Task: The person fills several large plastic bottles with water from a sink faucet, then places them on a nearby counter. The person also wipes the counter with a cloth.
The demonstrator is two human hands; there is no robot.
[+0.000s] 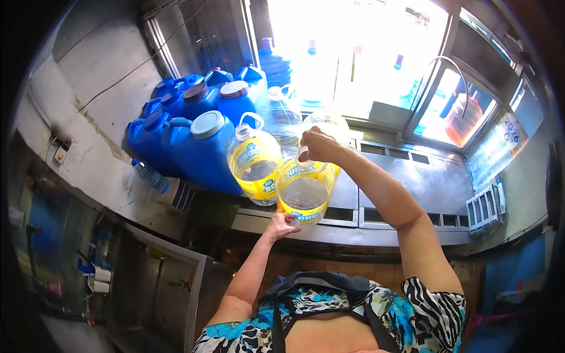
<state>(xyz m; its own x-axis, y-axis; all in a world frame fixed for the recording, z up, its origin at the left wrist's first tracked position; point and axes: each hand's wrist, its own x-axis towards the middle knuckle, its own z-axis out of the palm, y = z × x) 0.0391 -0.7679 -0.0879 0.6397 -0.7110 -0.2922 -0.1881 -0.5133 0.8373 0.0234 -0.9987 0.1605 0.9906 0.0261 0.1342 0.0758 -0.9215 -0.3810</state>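
A large clear plastic water bottle [303, 197] with a yellow and blue label stands near the front of the metal counter, and both my hands are on it. My right hand [321, 145] is closed at its top, around the neck and handle; the mouth is partly hidden. Low on its left side, my left hand [281, 226] presses against the base with bent fingers. Another yellow-labelled bottle [254, 162], uncapped with a white loop handle, touches it on the left. Just behind are a clear bottle [283, 115] and one more large clear bottle [326, 120], partly covered by my right hand.
Several blue jerrycans [200, 141] crowd the counter's left side. A small water bottle [150, 175] lies beside them. The slatted metal counter [406, 176] runs right, below a window and a curved spout [465, 88]. A steel sink [159, 288] sits at lower left.
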